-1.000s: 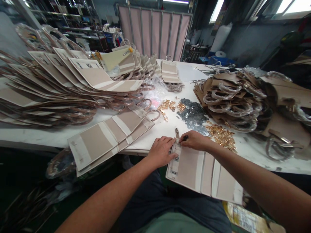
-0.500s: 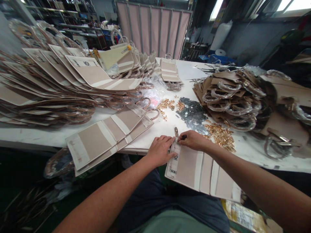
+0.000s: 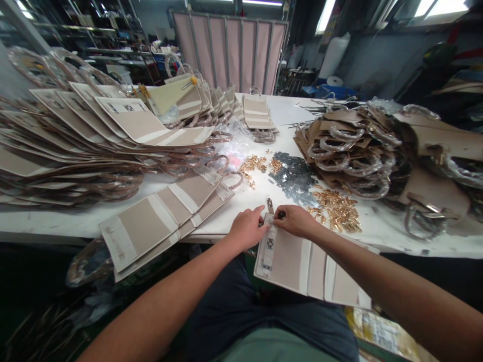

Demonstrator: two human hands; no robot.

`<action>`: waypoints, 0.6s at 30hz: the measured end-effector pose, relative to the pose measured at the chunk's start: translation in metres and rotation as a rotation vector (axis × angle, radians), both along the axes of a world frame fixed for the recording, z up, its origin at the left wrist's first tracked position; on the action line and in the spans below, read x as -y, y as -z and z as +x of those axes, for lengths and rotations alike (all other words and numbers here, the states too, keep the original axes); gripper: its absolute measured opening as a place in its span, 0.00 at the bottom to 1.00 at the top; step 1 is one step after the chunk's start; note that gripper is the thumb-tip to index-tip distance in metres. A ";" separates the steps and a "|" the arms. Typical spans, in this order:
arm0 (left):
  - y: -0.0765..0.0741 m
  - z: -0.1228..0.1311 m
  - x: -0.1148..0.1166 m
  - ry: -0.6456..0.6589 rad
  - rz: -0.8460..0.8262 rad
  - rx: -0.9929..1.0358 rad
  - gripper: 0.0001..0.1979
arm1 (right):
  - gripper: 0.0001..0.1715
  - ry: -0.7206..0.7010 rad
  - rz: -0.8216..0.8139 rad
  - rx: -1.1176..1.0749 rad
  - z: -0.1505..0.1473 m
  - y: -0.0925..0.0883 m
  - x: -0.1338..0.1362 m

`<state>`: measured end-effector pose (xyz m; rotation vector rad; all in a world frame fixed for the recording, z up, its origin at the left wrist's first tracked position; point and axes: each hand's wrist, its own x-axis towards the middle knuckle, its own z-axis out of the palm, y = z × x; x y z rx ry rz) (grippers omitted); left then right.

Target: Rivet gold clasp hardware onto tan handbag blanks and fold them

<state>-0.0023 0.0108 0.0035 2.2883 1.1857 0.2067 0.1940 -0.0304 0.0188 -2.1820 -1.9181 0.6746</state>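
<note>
A flat beige bag panel (image 3: pixel 289 259) with pale strips lies at the table's front edge, its lower part overhanging my lap. Along its left end runs a light strip with small metal fittings (image 3: pixel 270 244), and a tab with a metal piece (image 3: pixel 269 203) sticks out beyond the far corner. My left hand (image 3: pixel 245 229) grips that corner, thumb on top and other fingers partly hidden by the edge. Closed in a pinch just right of the corner is my right hand (image 3: pixel 296 220); a small dark thing shows at its fingers, too small to name.
Piles of gold-coloured metal pieces (image 3: pixel 337 208) and dark flat plates (image 3: pixel 292 176) lie beyond my hands. Two overlapping panels (image 3: pixel 162 216) overhang the edge at left. Stacked bag panels (image 3: pixel 128 123) stand behind them; wrapped handles top a brown heap (image 3: pixel 347 146) at right.
My left hand has lifted from lying flat on the panel to its corner edge, index finger raised. My right hand stays pinched near the same corner. The whole view has shifted slightly.
</note>
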 end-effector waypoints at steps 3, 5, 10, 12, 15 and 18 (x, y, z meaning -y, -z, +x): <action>-0.011 0.012 -0.016 0.006 -0.118 -0.089 0.20 | 0.06 0.003 -0.003 -0.041 0.003 0.000 -0.001; -0.016 0.021 -0.027 0.039 -0.184 -0.138 0.13 | 0.06 0.008 -0.002 -0.065 0.006 0.001 -0.001; -0.021 0.033 -0.039 0.070 -0.447 -0.203 0.12 | 0.06 0.027 0.004 -0.131 0.011 0.003 -0.001; -0.022 0.036 -0.040 0.049 -0.492 -0.187 0.11 | 0.06 0.034 0.009 -0.152 0.012 0.001 -0.002; -0.024 0.039 -0.042 -0.001 -0.510 -0.150 0.12 | 0.05 0.046 0.039 -0.201 0.015 -0.010 -0.001; -0.023 0.042 -0.049 -0.038 -0.547 -0.132 0.15 | 0.11 0.131 0.244 -0.418 0.020 -0.029 0.009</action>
